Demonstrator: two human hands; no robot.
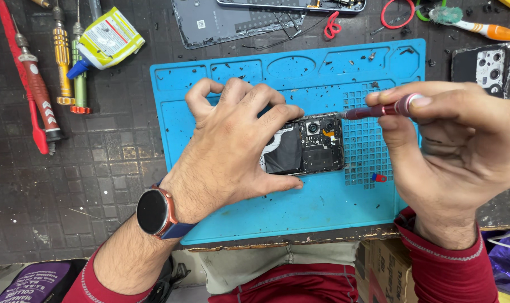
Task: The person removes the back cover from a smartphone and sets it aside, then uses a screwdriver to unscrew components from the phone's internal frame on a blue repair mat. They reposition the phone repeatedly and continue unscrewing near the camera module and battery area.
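Note:
An opened phone (314, 147) with its back removed lies on a blue work mat (277, 207), its camera modules and black inner cover showing. My left hand (238, 143) presses down on the phone's left part, thumb at its lower edge and fingers over its top. My right hand (451, 140) grips a small dark-red precision screwdriver (378, 110). Its tip touches the phone's upper right corner. A round watch sits on my left wrist.
Several screwdrivers (39, 92) and a glue tube (103, 42) lie at the upper left. A removed phone back panel (232, 19) and red tweezers rest at the top, a toothbrush (474, 22) and a second phone (482, 67) at the upper right. A tiny red-blue part (379, 178) sits on the mat.

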